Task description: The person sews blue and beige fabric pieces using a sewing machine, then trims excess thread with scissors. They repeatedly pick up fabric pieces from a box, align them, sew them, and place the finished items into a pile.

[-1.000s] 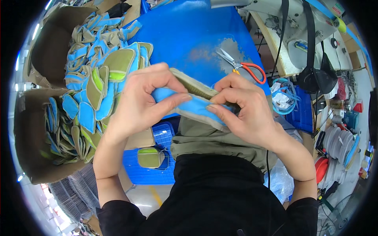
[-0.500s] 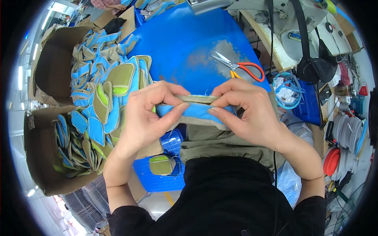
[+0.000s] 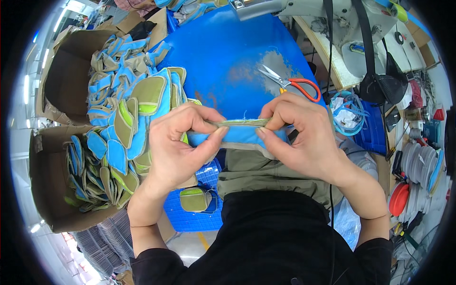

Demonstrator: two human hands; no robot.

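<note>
Both hands are covering the ends of a blue-and-tan fabric piece (image 3: 242, 137).
The left hand (image 3: 175, 140) and right hand (image 3: 306, 135) are curling so that some fingers are dropping out of sight, and the pinched upper edge is keeping the piece's inside from view. The right hand is also hiding part of the yellow handle of the scissors (image 3: 285, 82); the left is blocking some of the heaped fabric pieces (image 3: 147, 92), its forearm part of the blue crate (image 3: 190, 221). The upper edge is cutting off a pale machine (image 3: 349, 21), the lower edge the black shirt (image 3: 266, 237). Small items (image 3: 418, 126) at far right are appearing too tiny to identify.
</note>
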